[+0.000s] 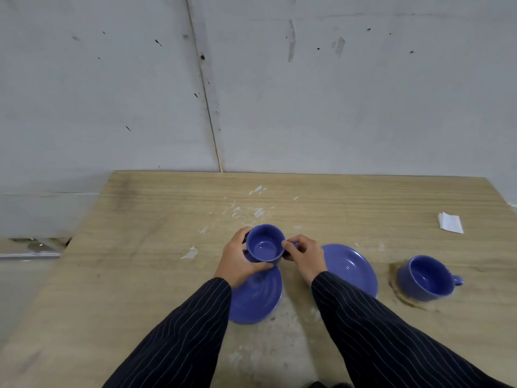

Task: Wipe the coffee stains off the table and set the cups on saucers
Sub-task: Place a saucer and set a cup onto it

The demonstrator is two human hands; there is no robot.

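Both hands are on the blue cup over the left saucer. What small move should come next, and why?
Probably lower the held cup straight down onto the left saucer. The left hand cups its side, the right hand pinches its handle, and it sits just above that saucer's far edge, so a slight pull toward the person would centre it.

A big grey wall stands behind the counter. The wall has small dark marks and a thin line running down it. The counter is light wood with white scratches and worn pale patches. It touches the wall at the back. At the left, low down, is a grey floor.
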